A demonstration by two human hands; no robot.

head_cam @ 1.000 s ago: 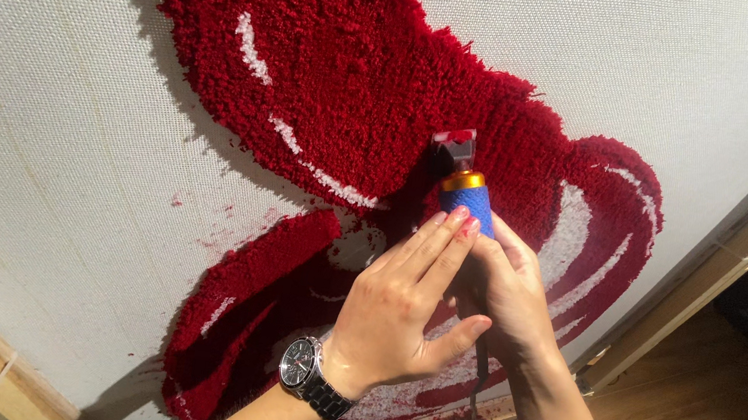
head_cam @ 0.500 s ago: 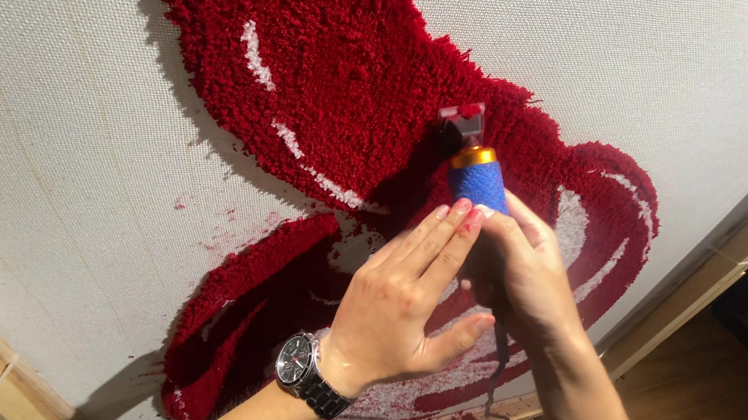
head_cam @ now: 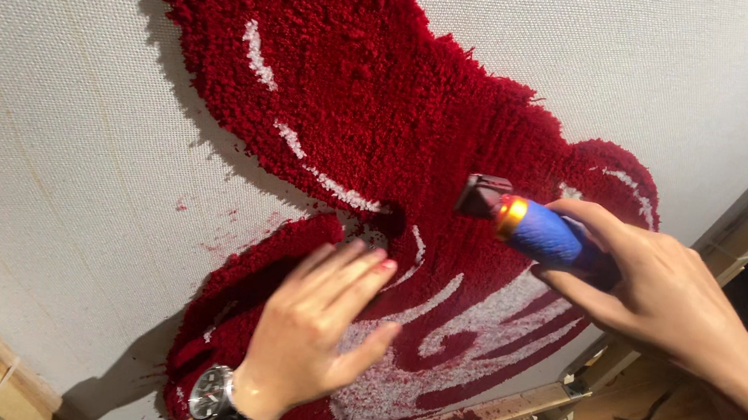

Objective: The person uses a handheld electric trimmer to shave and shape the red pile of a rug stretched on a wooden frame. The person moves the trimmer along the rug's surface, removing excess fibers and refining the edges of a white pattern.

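Right hand (head_cam: 668, 293) grips the blue-handled, gold-collared trimmer (head_cam: 538, 233), head just past its fingertips on the red tufted pile rug (head_cam: 351, 98). Left hand (head_cam: 316, 330) lies flat, fingers together, apparently touching pile. Keep the head level and strokes light, clear of the left fingertips.

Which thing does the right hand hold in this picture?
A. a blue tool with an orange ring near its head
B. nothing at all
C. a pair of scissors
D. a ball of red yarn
A: the right hand grips a blue tool with an orange ring, its dark head against the red tufted rug.
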